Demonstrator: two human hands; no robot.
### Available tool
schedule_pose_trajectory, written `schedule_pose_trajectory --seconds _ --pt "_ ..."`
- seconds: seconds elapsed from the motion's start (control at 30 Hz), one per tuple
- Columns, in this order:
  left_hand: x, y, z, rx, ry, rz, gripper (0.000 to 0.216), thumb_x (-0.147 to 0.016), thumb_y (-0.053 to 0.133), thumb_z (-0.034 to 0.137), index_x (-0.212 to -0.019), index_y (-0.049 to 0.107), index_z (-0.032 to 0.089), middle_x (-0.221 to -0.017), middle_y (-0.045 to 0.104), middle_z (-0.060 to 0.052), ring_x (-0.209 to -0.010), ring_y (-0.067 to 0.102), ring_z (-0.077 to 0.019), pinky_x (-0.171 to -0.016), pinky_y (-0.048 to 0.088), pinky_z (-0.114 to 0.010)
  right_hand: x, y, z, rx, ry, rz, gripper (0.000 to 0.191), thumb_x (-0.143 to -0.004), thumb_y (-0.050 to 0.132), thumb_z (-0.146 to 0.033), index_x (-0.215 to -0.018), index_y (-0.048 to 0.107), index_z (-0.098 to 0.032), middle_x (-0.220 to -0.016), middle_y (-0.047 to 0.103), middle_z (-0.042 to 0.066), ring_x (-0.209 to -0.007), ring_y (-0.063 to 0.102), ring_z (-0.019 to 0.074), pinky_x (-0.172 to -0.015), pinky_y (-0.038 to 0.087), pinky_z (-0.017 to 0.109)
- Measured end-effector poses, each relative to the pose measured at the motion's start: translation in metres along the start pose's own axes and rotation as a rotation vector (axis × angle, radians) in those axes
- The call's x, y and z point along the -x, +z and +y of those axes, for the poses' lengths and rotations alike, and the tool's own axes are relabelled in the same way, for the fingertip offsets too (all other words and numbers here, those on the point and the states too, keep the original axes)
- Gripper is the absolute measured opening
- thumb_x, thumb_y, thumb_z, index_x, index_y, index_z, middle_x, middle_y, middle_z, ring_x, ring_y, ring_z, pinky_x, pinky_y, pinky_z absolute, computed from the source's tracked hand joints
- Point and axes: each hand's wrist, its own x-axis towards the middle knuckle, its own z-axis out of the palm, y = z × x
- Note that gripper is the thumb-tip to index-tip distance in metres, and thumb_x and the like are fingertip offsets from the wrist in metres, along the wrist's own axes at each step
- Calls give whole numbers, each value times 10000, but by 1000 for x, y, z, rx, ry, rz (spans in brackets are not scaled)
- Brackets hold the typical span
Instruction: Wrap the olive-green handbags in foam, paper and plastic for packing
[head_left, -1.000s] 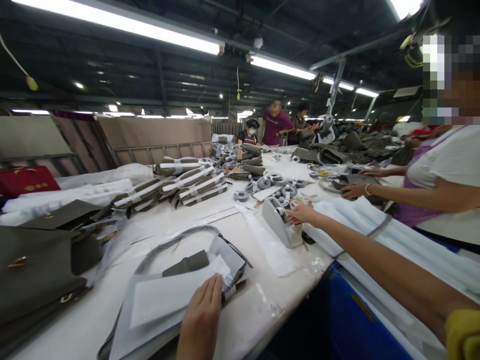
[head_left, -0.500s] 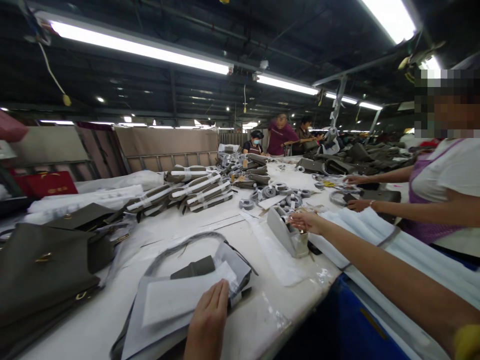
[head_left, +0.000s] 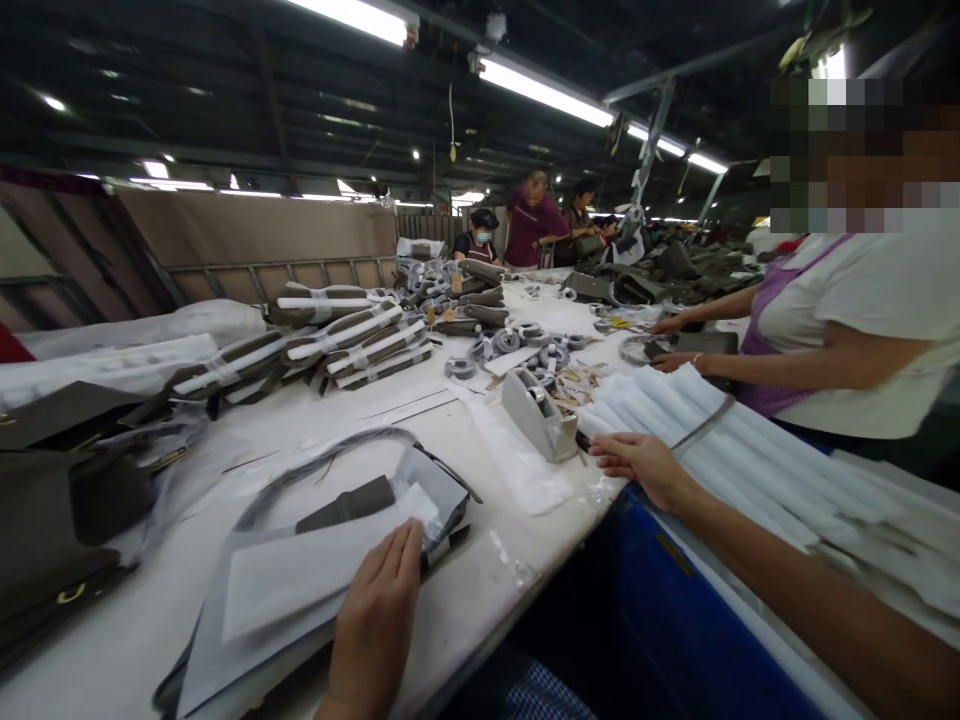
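Observation:
On the near left of the table lies a dark olive bag (head_left: 352, 508), partly covered by a grey sheet (head_left: 204, 655) and a folded white foam sheet (head_left: 289, 585). My left hand (head_left: 382, 590) rests on the foam's near edge with its fingers flat and side by side; the thumb is hidden. A loop of grey-wrapped strap (head_left: 281, 478) curves behind the bag. Just right of a grey tape dispenser (head_left: 536, 415), my right hand (head_left: 641, 465) has its fingertips pressed together, pointing at the dispenser. What they pinch is too small or clear to make out.
Olive bags (head_left: 34, 520) lie at the left, with strapped bundles (head_left: 345, 335) behind. Wrapped coils (head_left: 525, 345) fill the middle. White foam rolls (head_left: 720, 450) lie at the right above a blue bin (head_left: 660, 610). A co-worker (head_left: 847, 320) stands at the right, hands on a bag.
My right hand has drawn away from the tape dispenser toward the right. My left hand stays on the foam sheet. The view has turned right and downward.

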Motion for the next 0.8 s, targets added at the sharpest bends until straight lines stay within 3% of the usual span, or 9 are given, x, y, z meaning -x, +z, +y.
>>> schedule_pose_trajectory --seconds 0.17,0.33,0.43,0.53,0.6,0.7,0.8 --pt "-1 -2 0 -22 13 1 486 -900 469 43 -1382 482 102 -1331 613 -101 -1194 574 -256 -1060 464 -391 -15 13 46 109 -120 51 495 -741 711 -609 -853 724 -127 -917 728 135 -640 642 143 -540 551 232" --pt "-3 -5 1 -29 22 18 464 -916 453 58 -1376 489 106 -1325 619 -97 -1186 576 -253 -1056 450 -375 -40 1 59 386 -262 79 400 -835 594 -517 -819 725 -140 -726 722 93 -566 634 164 -517 520 258" --pt "-3 -7 0 -27 41 14 480 -913 457 64 -1392 471 100 -1329 616 -102 -1191 572 -257 -1061 436 -377 -37 -17 53 610 -406 94 328 -858 571 -453 -839 738 -171 -670 707 62 -604 653 201 -597 527 299" --pt "-4 -6 -2 -13 49 8 503 -914 467 80 -1417 442 95 -1347 601 -111 -1203 563 -267 -1070 424 -391 -20 -35 41 814 -591 51 274 -892 545 -386 -928 745 -202 -924 742 87 -861 684 246 -786 516 337" --pt "-5 -6 -3 1 55 1 510 -909 469 78 -1418 439 94 -1353 595 -115 -1203 562 -272 -1072 421 -400 -6 -41 30 911 -674 -29 246 -906 539 -346 -956 744 -219 -1023 732 87 -948 669 247 -831 492 330" --pt "-7 -8 -2 21 59 -6 496 -896 489 73 -1391 464 88 -1327 610 -125 -1186 575 -276 -1063 435 -407 12 -34 13 1066 -855 -184 223 -945 519 -291 -980 731 -233 -1012 733 65 -915 663 204 -790 472 287" --pt "-11 -16 1 44 12 -31 474 -875 537 67 -1346 501 98 -1281 638 -122 -1141 605 -264 -1027 477 -385 28 -4 -4 1248 -1215 -326 240 -1001 479 -273 -958 703 -198 -905 719 65 -817 640 169 -728 438 265"
